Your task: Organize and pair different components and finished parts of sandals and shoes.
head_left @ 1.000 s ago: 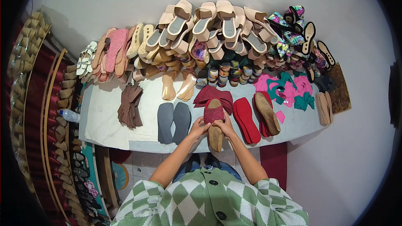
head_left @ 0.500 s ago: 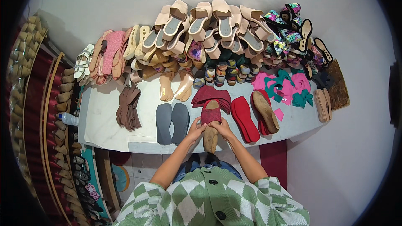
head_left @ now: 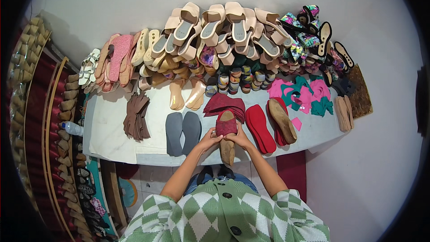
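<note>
A wooden shoe last (head_left: 227,151) with a maroon strap (head_left: 226,127) wrapped across its front part is held between my hands near the table's front edge. My left hand (head_left: 209,140) grips the strap's left side. On the right side, my right hand (head_left: 241,137) is closed on it too. The last's heel end points toward me, and a bit of red shows beside its toe. Just beyond lies a fanned stack of maroon pieces (head_left: 224,105). Grey soles (head_left: 174,133) lie left of my hands, red soles (head_left: 260,129) to the right.
Another wooden last (head_left: 282,115) rests on red soles. Brown strips (head_left: 137,115) lie at left, pink and green scraps (head_left: 293,94) at right. Beige heeled sandals (head_left: 212,22) are piled along the wall. Racks of lasts (head_left: 67,152) and a plastic bottle (head_left: 72,127) stand at far left.
The last's heel end has swung slightly to the right, tilting the last a little. Both hands keep their hold at the strap. The whole view has shifted slightly.
</note>
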### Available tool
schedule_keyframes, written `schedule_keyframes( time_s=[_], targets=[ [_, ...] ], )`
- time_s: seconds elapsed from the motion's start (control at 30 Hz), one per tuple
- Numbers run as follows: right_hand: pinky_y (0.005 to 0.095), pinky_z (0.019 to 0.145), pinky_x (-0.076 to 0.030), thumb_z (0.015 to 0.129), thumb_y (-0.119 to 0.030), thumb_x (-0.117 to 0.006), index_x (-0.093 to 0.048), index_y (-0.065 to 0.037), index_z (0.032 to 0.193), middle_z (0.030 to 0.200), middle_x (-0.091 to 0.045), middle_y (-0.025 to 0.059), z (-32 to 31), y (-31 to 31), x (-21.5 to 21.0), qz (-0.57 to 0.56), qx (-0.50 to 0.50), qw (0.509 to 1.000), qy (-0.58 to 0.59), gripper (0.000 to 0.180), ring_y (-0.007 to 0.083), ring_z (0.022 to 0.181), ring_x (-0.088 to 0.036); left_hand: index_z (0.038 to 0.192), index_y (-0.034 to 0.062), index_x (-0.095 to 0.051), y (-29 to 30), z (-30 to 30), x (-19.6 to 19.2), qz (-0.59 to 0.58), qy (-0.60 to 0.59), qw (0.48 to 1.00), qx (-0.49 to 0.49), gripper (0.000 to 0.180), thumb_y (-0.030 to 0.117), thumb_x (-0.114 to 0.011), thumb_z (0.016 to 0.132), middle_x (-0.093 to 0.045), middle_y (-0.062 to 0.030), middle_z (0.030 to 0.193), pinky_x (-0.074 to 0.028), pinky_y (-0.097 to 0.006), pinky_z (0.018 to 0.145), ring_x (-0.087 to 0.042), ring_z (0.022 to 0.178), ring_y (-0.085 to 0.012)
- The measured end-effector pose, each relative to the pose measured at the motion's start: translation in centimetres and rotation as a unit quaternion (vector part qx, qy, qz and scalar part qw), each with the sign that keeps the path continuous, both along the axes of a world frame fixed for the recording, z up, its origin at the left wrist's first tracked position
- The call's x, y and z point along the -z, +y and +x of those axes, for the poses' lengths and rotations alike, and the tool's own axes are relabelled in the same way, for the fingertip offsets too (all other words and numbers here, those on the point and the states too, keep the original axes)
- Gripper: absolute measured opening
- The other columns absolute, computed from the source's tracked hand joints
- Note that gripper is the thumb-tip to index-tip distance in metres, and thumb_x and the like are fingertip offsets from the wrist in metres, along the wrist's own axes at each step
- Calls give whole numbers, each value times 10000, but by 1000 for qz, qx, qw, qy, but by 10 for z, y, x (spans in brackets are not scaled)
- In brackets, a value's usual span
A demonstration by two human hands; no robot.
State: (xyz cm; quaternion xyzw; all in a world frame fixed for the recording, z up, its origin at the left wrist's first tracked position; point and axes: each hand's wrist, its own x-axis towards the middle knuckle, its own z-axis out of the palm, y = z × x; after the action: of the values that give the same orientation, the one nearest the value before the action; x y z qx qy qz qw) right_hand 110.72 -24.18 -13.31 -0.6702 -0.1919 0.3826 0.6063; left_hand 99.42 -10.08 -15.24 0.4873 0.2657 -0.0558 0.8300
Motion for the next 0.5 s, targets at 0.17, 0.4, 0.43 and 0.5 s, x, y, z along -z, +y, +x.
schedule_keyframes(
  time_s=[0.17,0.4,0.43,0.5],
  targets=[
    [338,930,-394,592,-119,-772,-205,-37,1302,1186,-451,156,3,-2,5,32,-9,999,-43,912,228,1093,-477,1167,56,-473,11,12,9,142,8,990,-11,366,192,-610,857,-559,-77,1058,-403,-283,892,-505,1029,-139],
    [329,914,-412,578,-50,-760,-211,-58,1276,1194,-440,125,7,1,-2,54,-16,998,36,888,206,1076,-486,1169,3,-469,10,27,6,113,-63,987,-91,353,78,-591,846,-553,-72,1072,-415,-263,878,-529,988,-137],
    [330,916,-411,575,-48,-759,-208,-62,1275,1197,-437,121,7,2,0,58,-14,997,47,891,204,1078,-485,1169,1,-468,11,27,6,107,-61,989,-81,351,56,-586,842,-549,-74,1075,-422,-265,873,-533,985,-139],
    [332,922,-407,572,-48,-758,-203,-63,1276,1201,-434,122,7,1,2,69,-14,997,39,897,205,1085,-479,1172,4,-467,8,27,4,111,-60,989,-78,351,53,-583,844,-545,-74,1083,-429,-267,867,-533,988,-140]
  ],
)
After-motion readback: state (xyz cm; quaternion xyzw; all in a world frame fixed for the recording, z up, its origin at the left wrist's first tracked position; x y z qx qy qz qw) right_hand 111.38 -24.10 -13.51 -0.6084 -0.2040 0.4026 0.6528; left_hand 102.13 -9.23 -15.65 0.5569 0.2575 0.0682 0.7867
